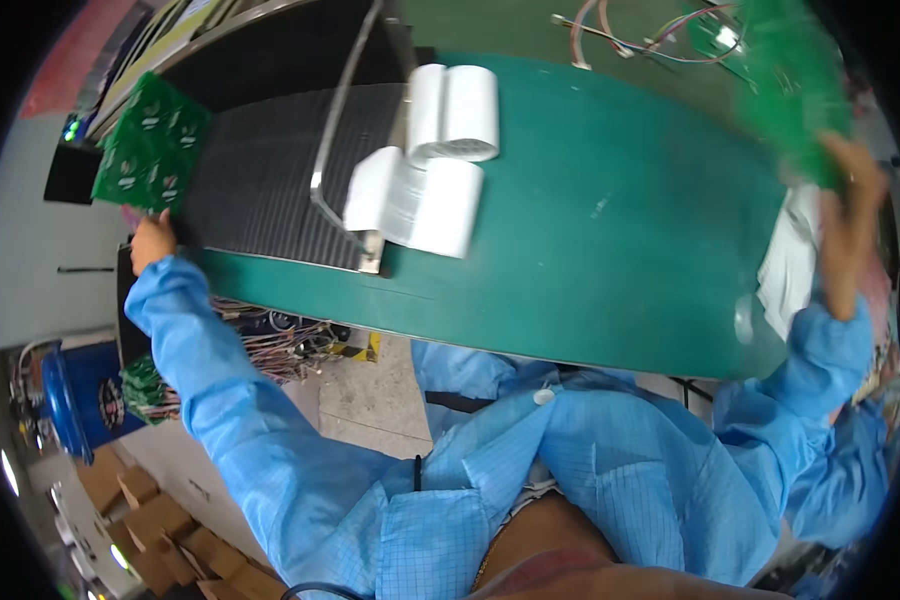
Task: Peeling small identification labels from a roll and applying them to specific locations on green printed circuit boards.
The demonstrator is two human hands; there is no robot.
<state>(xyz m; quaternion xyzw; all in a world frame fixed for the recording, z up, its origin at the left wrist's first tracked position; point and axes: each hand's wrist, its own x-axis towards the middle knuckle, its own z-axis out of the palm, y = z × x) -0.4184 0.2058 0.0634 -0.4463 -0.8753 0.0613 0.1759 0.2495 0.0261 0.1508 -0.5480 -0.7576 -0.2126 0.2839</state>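
green matting covers the work table, which curves across the middle of the frame, with a black ribbed mat lying on its left part. the left hand, at the left edge of the frame, reaches up out of a light blue sleeve to a green circuit board in the upper left; the board stands tilted above the hand, its lower edge meeting the fingertips, which are closed on that edge, though the exact pinch is too small to make out. the right hand, at the right edge, is raised with a second green circuit board above it, blurred by motion; the board's lower corner sits at the fingers, which appear curled around it, but whether they are pressed tight cannot be told. rolls of white paper lie near the middle top of the table, partly on the black mat, well apart from both hands. loose coloured wires lie at the upper right, just beside the blurred board. white sheets rest at the table's right end below the right hand. under the table at the lower left a blue drum stands, with a bundle of wires near it and brown cardboard boxes in the lower left corner; what the boxes and drum hold cannot be seen.
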